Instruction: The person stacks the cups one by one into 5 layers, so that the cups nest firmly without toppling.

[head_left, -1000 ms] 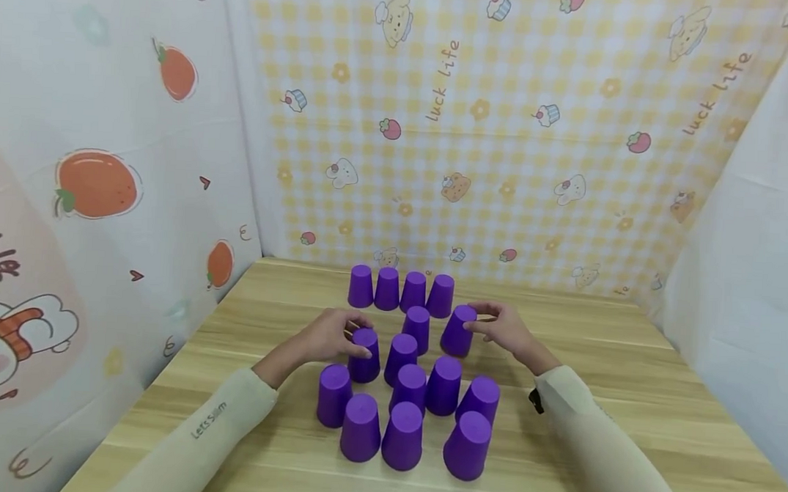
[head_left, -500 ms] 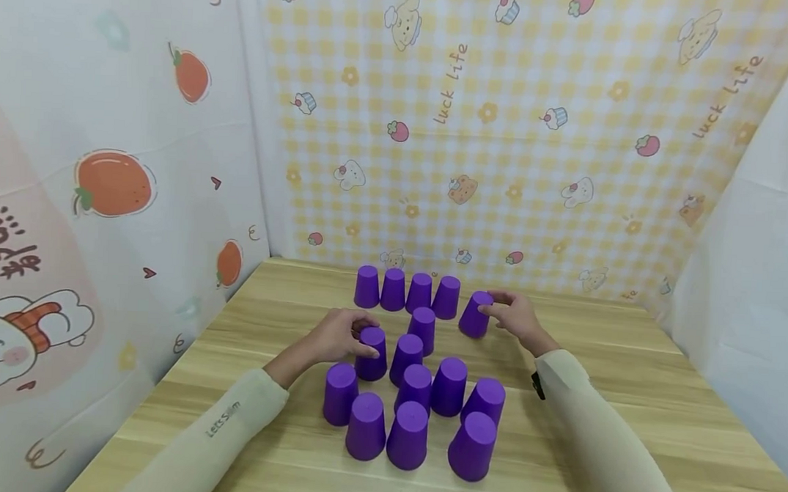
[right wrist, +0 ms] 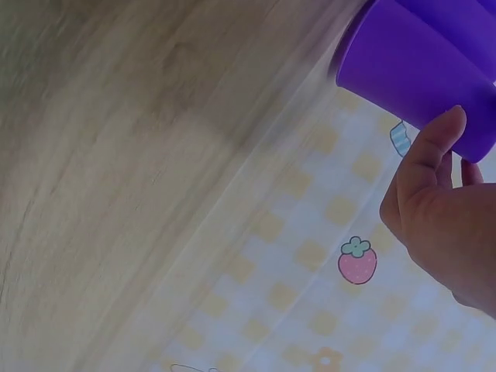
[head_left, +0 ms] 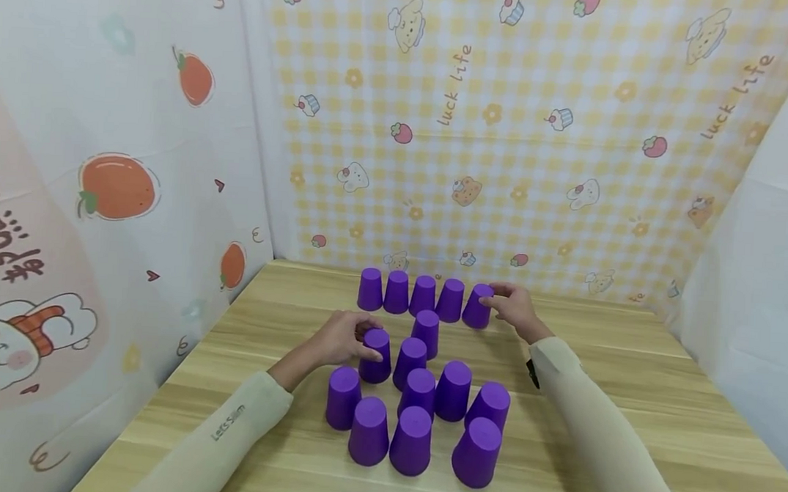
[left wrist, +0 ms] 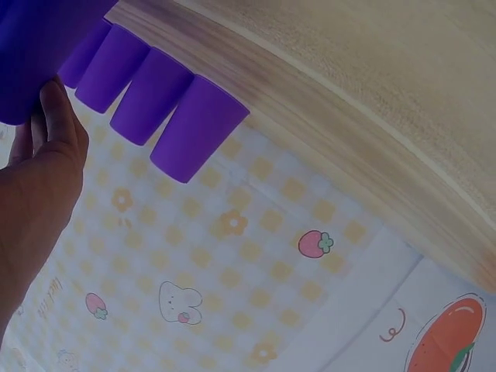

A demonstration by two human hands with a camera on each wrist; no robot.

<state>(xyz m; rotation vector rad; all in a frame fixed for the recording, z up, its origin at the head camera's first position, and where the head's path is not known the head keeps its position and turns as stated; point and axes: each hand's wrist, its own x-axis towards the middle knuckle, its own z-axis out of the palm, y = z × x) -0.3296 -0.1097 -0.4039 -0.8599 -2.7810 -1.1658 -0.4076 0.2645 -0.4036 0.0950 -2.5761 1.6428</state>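
Note:
Upside-down purple cups stand all over the middle of the table. My right hand (head_left: 515, 310) pinches a purple cup (head_left: 475, 310) near its top, at the right end of the back row (head_left: 423, 295). In the right wrist view the thumb lies along that cup (right wrist: 411, 74), which overlaps its neighbour. Closer to me, my left hand (head_left: 338, 339) holds another cup (head_left: 376, 357) by its upper part, with the thumb in front. The left wrist view has this held cup (left wrist: 35, 46) at the top left corner, with fingers behind it. A cup (head_left: 412, 363) stands just right of it.
Several more cups, such as the front right one (head_left: 477, 453), stand in a loose cluster near me. One cup (head_left: 426, 334) is between them and the back row. A checked cloth (head_left: 490, 155) hangs behind the wooden table (head_left: 599, 387), and a printed cloth (head_left: 118, 131) on the left.
My right hand has carried its cup back and to the right, to the end of the back row. My left hand keeps hold of its cup in place. The head view has shifted slightly.

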